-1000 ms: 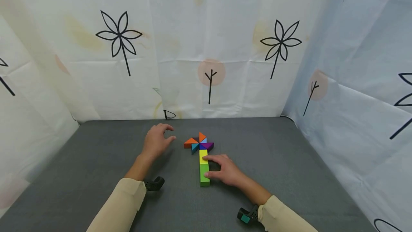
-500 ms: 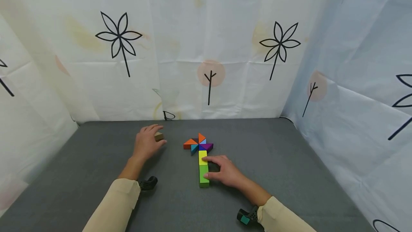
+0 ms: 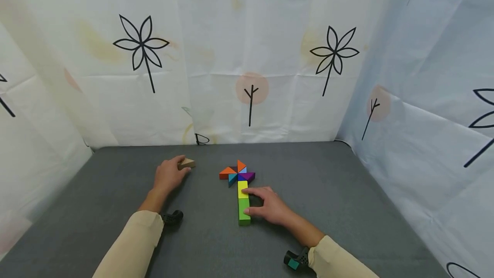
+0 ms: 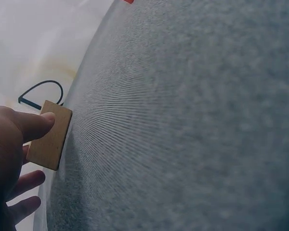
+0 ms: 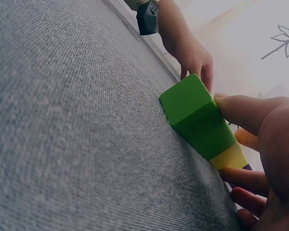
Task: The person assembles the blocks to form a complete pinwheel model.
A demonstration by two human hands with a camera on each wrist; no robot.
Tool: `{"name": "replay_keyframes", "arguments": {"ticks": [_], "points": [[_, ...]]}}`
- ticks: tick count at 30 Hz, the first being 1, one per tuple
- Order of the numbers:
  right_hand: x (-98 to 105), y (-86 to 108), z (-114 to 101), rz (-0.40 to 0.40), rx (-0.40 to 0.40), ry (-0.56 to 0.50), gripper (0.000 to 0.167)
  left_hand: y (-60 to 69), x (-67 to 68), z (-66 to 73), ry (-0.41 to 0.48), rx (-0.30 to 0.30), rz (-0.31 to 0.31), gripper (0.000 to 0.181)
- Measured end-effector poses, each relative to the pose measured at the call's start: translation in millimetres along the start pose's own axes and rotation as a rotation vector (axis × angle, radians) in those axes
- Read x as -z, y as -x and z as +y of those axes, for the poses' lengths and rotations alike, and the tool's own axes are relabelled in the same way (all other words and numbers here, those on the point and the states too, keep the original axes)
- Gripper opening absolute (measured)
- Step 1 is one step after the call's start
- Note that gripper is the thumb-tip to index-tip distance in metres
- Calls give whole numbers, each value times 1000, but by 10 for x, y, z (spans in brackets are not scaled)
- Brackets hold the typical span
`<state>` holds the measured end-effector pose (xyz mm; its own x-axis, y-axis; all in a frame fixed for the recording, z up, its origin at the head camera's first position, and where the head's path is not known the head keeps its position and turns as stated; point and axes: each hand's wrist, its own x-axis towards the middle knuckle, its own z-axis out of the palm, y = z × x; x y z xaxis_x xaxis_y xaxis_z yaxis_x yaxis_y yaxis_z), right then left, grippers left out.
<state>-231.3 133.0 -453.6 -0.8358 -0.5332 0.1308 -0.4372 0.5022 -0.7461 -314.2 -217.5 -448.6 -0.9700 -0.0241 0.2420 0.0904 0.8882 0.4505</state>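
My left hand [image 3: 167, 175] pinches a plain wooden triangular block [image 3: 187, 164] at its left end, over the table's far left part. In the left wrist view the thumb presses the face of the wooden block [image 4: 52, 139]. A green block [image 3: 243, 210] and a yellow block [image 3: 242, 185] lie in line, like a stem. Above them, colored triangular blocks, including orange [image 3: 227, 173], teal [image 3: 232, 179] and purple [image 3: 248, 176] ones, fan out like a pinwheel. My right hand [image 3: 272, 205] rests at the stem's right side, thumb touching green and index finger touching yellow.
A grey cloth-covered table [image 3: 316, 183] lies under everything. White printed cloth [image 3: 210, 46] hangs behind it and at both sides. Each wrist wears a black band, such as the right wristband [image 3: 296, 259].
My left hand has moved left, bringing the wooden block, hidden at first, into view; it now pinches the block's left end. The right hand and the colored blocks have stayed put.
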Motion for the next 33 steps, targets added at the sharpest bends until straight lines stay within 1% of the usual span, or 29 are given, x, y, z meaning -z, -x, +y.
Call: {"name": "replay_keyframes", "arguments": {"ticks": [5,9,15,19,25,33], "points": [[0,1,7,-2,6,2,56,-55,19,28,-28,-4,-16,53],[-6,2,6,-6,10,2,56,-97,43,39,-46,-18,-23,51],[-12,-1,12,-3,5,-4,56,-125,115,50,-43,-53,-22,39],[-8,-2,19,-1,5,-5,56,-152,130,54,-49,-71,-27,32],[3,-4,9,-2,3,-2,56,-149,162,97,-55,-66,-60,33],[14,2,-21,-6,-4,-1,56,-183,153,102,-63,-50,-93,36]]}}
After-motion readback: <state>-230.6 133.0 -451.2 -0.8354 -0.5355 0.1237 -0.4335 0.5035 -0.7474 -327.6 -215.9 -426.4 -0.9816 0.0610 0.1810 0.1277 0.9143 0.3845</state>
